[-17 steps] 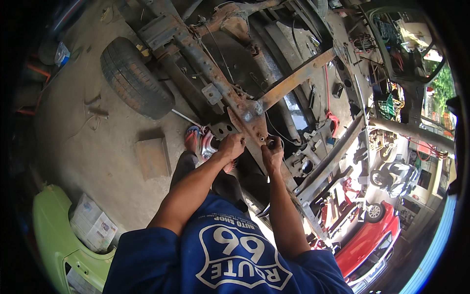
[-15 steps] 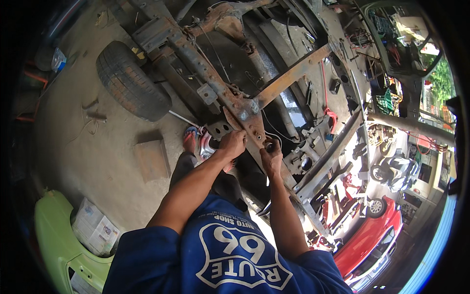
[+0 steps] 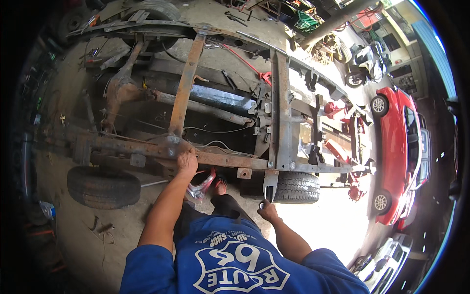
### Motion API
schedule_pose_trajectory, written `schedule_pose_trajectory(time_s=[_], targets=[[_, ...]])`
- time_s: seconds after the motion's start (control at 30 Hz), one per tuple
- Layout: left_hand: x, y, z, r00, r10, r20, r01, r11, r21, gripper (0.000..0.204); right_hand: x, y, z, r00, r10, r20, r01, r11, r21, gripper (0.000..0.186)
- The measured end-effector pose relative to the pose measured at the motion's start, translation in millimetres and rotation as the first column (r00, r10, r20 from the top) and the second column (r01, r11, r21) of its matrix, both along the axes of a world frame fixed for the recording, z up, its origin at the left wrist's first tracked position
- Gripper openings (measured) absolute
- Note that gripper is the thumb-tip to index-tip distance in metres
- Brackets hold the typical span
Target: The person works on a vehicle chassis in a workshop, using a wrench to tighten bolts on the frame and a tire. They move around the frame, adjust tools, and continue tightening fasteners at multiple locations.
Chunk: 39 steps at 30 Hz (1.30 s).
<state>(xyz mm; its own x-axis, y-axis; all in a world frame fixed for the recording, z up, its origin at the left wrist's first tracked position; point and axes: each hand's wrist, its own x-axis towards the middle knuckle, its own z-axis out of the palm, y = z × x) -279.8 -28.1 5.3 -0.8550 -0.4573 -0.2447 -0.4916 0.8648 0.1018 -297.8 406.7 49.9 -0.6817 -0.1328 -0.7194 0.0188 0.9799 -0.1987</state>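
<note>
A rusty vehicle frame rail [image 3: 225, 160] runs across the middle, joined by a brown crossmember [image 3: 188, 83]. My left hand [image 3: 187, 161] rests on the rail just below that joint, fingers curled close together; whether they hold anything I cannot make out. My right hand [image 3: 267, 209] is lower and to the right, closed round a small shiny metal piece [image 3: 262, 206], below a bracket [image 3: 270, 186] beside a tire [image 3: 297, 188]. A chrome and red floor jack [image 3: 198, 188] lies under the rail near my feet.
Another tire [image 3: 103, 186] lies left under the frame. A red long-handled tool [image 3: 245, 63] is behind the crossmembers. To the right are a red car [image 3: 396, 152], a scooter [image 3: 367, 63] and a white vehicle [image 3: 384, 259]. A post [image 3: 333, 22] stands at the top.
My view has swung, so the frame now lies across it. My right hand has left the rail near my left hand and moved right and down, away from it.
</note>
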Motion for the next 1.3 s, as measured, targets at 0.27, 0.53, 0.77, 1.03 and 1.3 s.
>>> schedule_pose_trajectory(time_s=[0.27,0.53,0.77,1.03,1.3], targets=[[-13,2,30,0.961,0.169,0.220,-0.208,0.964,0.165,0.041,49,83,1,0.954,-0.294,0.067,0.294,0.956,0.005,0.047],[-9,-9,16,0.969,-0.004,0.248,-0.025,0.993,0.113,0.038,38,68,-8,0.942,-0.336,0.011,0.334,0.930,-0.155,0.046],[-14,5,40,0.942,0.171,0.289,-0.209,0.972,0.107,0.038,15,65,-19,0.931,-0.366,-0.006,0.349,0.893,-0.286,0.045],[-1,-17,11,0.961,0.259,0.094,-0.275,0.922,0.273,0.036,18,67,-10,0.939,-0.343,0.020,0.339,0.916,-0.212,0.042],[61,-29,41,0.693,0.703,0.157,-0.286,0.069,0.956,0.030,32,76,-35,0.914,-0.386,0.125,0.403,0.902,-0.159,0.042]])
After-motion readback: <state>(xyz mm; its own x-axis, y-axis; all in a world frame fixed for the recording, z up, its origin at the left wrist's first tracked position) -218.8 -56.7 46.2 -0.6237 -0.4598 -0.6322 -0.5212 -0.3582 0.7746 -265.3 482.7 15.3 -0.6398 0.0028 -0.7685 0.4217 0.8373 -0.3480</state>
